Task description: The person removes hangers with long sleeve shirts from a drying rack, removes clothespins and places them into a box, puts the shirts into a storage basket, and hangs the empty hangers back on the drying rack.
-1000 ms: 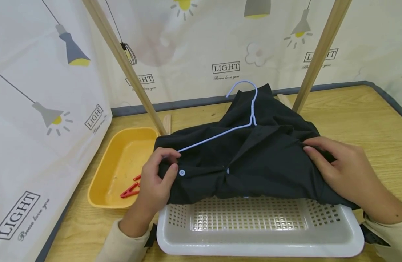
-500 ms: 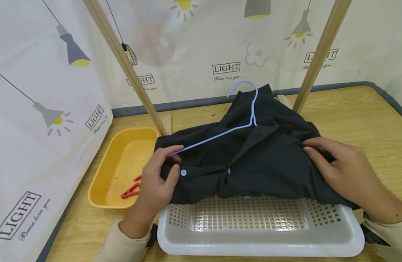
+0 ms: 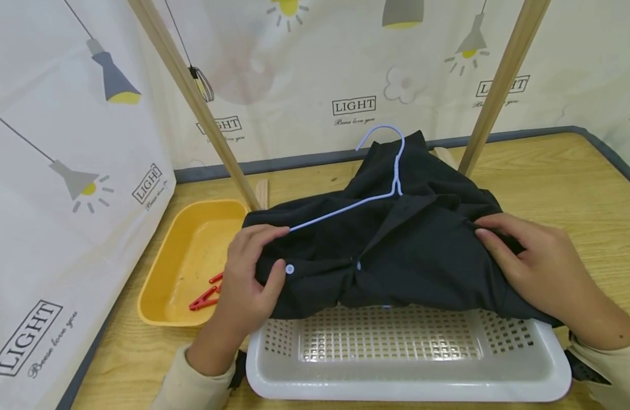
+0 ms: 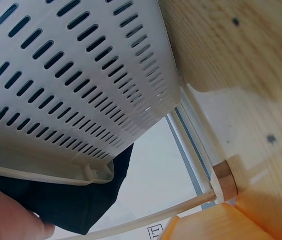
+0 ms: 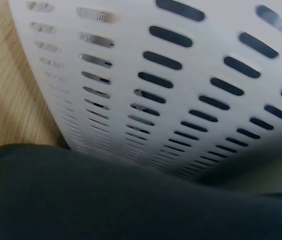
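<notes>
A black shirt (image 3: 422, 267) with pale blue buttons lies bunched over the back of a white perforated basket (image 3: 407, 390). The light blue wire hanger (image 3: 340, 212) sits partly inside it, hook up at the collar; its right arm is hidden under the cloth. My left hand (image 3: 248, 279) rests on the shirt's left shoulder, its forefinger tip at the hanger's left arm and its thumb apart beside a button. At the right shoulder, my right hand (image 3: 540, 262) pinches the cloth between thumb and forefinger. In the right wrist view, black cloth (image 5: 106, 195) covers the lower part.
To the left stands a yellow tray (image 3: 163, 250) with red clothespins (image 3: 204, 298) in it. Two wooden posts (image 3: 199, 108) rise behind the shirt, one on each side. A printed curtain (image 3: 294, 68) encloses the back and left of the wooden table (image 3: 561, 188).
My left hand's fingers have spread and shifted slightly right along the hanger arm, and the thumb has moved away from the fingers. The right hand keeps its pinch in place.
</notes>
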{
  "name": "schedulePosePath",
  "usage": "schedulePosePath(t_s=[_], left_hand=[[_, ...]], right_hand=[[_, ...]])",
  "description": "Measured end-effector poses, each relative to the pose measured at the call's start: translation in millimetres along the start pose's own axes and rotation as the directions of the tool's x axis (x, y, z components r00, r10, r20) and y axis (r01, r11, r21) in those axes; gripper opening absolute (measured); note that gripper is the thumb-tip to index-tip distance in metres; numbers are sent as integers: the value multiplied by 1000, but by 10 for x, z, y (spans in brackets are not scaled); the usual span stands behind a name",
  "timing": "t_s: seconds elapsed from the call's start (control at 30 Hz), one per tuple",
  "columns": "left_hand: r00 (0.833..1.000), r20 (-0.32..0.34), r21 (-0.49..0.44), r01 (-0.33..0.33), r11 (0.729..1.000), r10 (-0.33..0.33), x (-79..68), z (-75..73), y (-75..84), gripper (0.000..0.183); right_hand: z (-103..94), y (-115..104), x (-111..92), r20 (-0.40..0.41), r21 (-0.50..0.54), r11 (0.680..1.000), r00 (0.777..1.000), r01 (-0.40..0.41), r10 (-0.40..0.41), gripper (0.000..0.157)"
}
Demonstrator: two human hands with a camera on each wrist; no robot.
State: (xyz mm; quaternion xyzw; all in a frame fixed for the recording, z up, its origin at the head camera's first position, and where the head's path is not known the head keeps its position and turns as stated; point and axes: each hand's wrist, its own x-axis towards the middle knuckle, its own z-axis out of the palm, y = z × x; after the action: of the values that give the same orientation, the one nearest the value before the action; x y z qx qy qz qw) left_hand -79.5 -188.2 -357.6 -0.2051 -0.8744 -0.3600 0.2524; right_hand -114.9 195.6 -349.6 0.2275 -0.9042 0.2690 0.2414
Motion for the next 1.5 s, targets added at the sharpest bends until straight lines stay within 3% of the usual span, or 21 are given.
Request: schedulePosePath(t_s=[0.23,0.4,0.73,0.93,1.5], left_hand=[[998,-62,46,-24,999,27,-2,3,5,39],[995,-94,25,-33,999,36,2,9,-5,35],[991,-98,-50,92,995,-96,-6,-29,1,35],[983,-108,-17,148,989,-149,5,-49,22,40],[975,-191,58,126,990,-113,2,-15,-6,38]], right_hand=[[-4,2,3,1,-11,1000,1000,1,-1,20],[-7,-1,10,3,-17,1000,1000,9,-9,19],[-3,-12,8,8,-18,1000,1000,1,-1,20],[-4,-15,5,1,-25,1000,1000,6,-6,20],[1,-9,-8,-19,-22,999,999,-31,30,18]])
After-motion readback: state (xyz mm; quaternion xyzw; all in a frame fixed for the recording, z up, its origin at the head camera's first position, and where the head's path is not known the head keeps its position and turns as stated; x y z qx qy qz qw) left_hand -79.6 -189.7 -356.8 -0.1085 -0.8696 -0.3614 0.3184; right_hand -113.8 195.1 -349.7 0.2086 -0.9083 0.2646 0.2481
